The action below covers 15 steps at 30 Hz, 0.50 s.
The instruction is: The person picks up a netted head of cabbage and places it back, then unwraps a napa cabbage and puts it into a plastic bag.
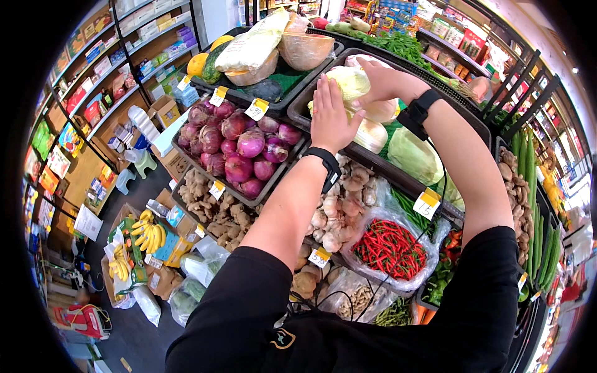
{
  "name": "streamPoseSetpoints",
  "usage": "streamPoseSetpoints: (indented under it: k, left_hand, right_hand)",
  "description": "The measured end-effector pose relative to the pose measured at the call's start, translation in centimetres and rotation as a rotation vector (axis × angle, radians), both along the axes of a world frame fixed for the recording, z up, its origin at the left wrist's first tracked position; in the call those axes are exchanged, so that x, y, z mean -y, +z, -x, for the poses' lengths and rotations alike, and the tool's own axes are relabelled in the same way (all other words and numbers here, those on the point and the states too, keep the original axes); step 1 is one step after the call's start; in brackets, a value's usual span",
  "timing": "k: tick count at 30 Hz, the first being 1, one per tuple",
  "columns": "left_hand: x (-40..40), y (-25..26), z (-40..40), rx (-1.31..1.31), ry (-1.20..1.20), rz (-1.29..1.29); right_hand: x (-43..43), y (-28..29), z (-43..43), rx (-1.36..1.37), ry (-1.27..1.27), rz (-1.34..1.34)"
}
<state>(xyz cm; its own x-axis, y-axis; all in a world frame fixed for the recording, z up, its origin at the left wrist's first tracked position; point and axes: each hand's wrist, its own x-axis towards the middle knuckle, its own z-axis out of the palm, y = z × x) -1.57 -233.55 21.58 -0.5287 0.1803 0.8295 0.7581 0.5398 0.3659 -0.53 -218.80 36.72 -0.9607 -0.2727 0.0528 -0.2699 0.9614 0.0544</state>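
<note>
Both arms reach over a vegetable display to a napa cabbage [350, 82] in a dark plastic crate [303, 109]. My left hand [332, 114] lies against its near left side, fingers extended and together, thumb apart. From the right, my right hand [380, 83] rests on the cabbage, thumb on its near side and some fingertips hidden behind it. Below the hands, more napa cabbages [371, 136] lie with their pale ends toward me. Round green cabbages [415, 156] sit on the crate's green liner to the right. Each wrist wears a black band.
Left of the crate is a bin of red onions [251, 142]. Nearer are ginger [231, 217], garlic [343, 205] and red chillies [389, 249]. Wrapped cut melons [305, 50] stand behind the onions. Price tags [426, 203] stick up along bin edges. Bananas [149, 233] sit in floor boxes.
</note>
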Motion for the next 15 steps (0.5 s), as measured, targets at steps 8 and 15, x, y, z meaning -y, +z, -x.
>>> streamPoseSetpoints:
  k: [8,15]
  left_hand:
    - [0.5,0.2,-0.4,-0.017,-0.007,-0.006]
    - [3.0,1.4,-5.7,-0.079,-0.015,-0.124]
  right_hand:
    - [-0.7,6.7,-11.1,-0.402,-0.009,0.086]
    - [2.3,14.2,-29.0,-0.585,-0.243,0.289]
